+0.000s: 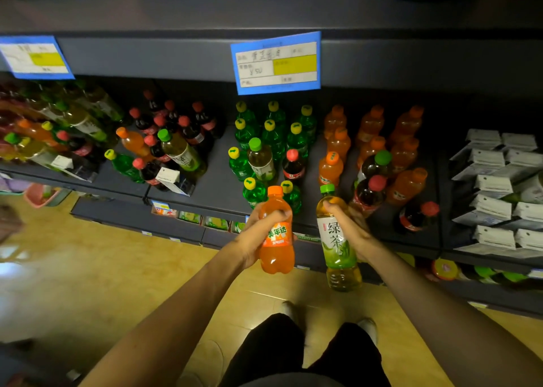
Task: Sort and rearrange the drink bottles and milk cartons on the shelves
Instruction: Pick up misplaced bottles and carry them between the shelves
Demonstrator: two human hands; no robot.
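The scene is looking dim overall, with the back of the shelf sinking into deep shadow under the board above. Light is falling from overhead and glaring off the yellow floor, leaving a pale washed patch at the left edge. The price tag is reading soft and smeared. Wide-angle distortion is bending the shelf lines outward, and the left corners are blurring heavily.

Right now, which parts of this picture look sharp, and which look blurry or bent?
Head view: the orange soda bottle and green tea bottle held mid-frame look sharp; the left edge smears; the shelf edge bows, as wide lenses do; glare patches the floor.
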